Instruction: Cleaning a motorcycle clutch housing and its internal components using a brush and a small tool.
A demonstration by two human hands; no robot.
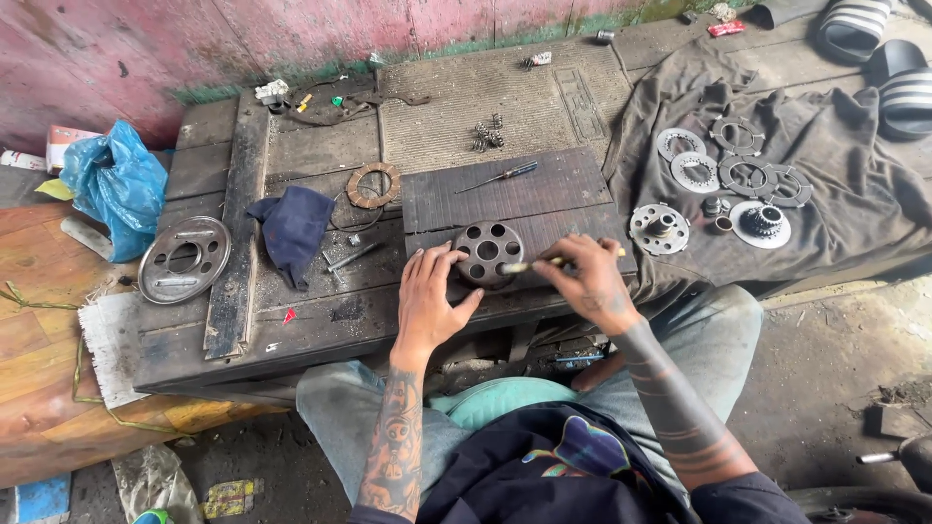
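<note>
Both forearms reach forward from the near edge over a low wooden worktop, elbows wide and wrists drawing in toward one round metal part. The left hand lies palm down with its fingers spread and gently curled; the fingertips press on the left rim of the round perforated hub, and the thumb stretches along the hub's near side, so the hand steadies the piece rather than closing around it. The right hand comes in from the right with its wrist bent inward, fingers gathered in a tight pinch around a thin yellowish tool whose tip points left and meets the hub's right edge. The hub sits on a dark ribbed board near the middle of the worktop, just beyond the person's knees. On the far part of that board lies a small screwdriver, well apart from the hands. To the left of the hub are a crumpled dark blue rag, a brown friction ring and, further left, a grey round cover plate. A blue plastic bag sits at the far left. To the right, a dark cloth carries several toothed discs and a geared hub, none of them near either hand.
</note>
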